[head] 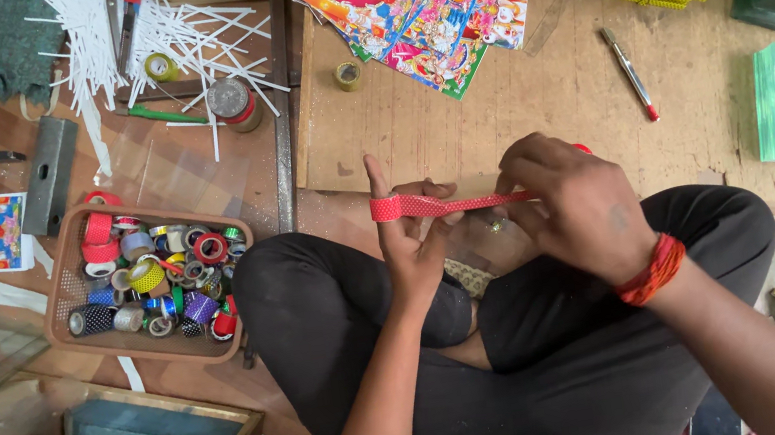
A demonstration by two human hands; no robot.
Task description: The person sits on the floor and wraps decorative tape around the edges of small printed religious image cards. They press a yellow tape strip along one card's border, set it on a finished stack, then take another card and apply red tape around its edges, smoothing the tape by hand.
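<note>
Hands work above the crossed legs of a person sitting on the floor. The left hand (413, 234) pinches one end of a red dotted tape strip (436, 205), fingers closed on it, one finger pointing up. The right hand (573, 207) closes around the other end, where a red roll seems mostly hidden. Between both hands the strip is stretched flat. It looks light, thin and soft, probably sticky on one side, so the ends are the best places to hold. A brown tray (63, 283) of tape rolls lies near the left knee.

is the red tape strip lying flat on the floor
No, the red tape strip is stretched in the air between the left hand and the right hand.
</note>
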